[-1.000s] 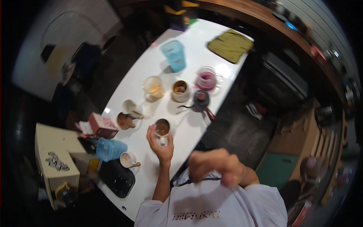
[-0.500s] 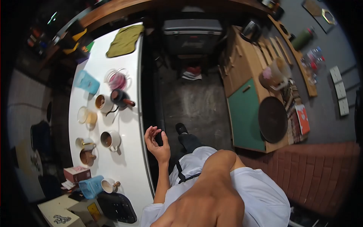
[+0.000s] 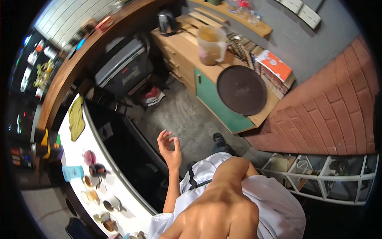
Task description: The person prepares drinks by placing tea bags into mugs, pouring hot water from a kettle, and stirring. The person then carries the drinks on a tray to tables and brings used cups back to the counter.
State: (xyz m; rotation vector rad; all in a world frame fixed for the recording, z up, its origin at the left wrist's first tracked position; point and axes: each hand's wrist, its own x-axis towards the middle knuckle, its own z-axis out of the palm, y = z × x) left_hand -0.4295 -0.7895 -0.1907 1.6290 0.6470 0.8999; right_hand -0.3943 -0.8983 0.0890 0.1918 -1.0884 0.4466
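Note:
My left hand (image 3: 169, 149) is raised in front of my body, above the dark gap beside the white counter (image 3: 87, 141). Its fingers are loosely curved, the thumb stands apart, and nothing is in it. Very near the camera is my right hand (image 3: 223, 211), seen from the back, with its fingers out of sight at the lower edge. On the counter to the left stand a white mug (image 3: 112, 204), a small dark pot (image 3: 96, 170), a light blue container (image 3: 73, 173) and several other cups. A green cloth (image 3: 75, 119) lies at the counter's far end.
A wooden cabinet with a green door (image 3: 215, 105) carries a round dark tray (image 3: 242, 89), a plastic pitcher (image 3: 209, 46) and a black kettle (image 3: 166, 22). Behind the floor area sits a grey cooler box (image 3: 123, 65). Red brickwork (image 3: 318, 115) and a white-framed rack (image 3: 322, 189) are on the right.
The view has swung to the right, so the counter and cups shift down and left, while the cabinet moves toward the middle. Both hands keep nearly the same pose.

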